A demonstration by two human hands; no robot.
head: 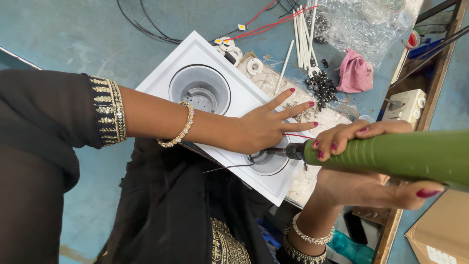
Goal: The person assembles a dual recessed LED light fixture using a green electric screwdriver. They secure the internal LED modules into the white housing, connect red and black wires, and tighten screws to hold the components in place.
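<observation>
A white rectangular downlight housing (215, 102) with 2 round wells is laid at an angle on the blue worktable (63, 39), partly over the person's lap. The left hand (266, 128) is pressed flat on it between the wells, fingers spread apart and gripping nothing. A green powered screwdriver (391, 155) is clasped by the right hand (361, 161), fingers wrapped around its barrel, and its dark tip is set into the nearer well (268, 164). The farther well (199, 90) is left uncovered. Beyond the housing, small white round parts (254, 66), white sticks (303, 29), dark screws (322, 87), red and black wires (264, 24), a pink cloth (355, 73) and a clear plastic bag (366, 24) are scattered.
</observation>
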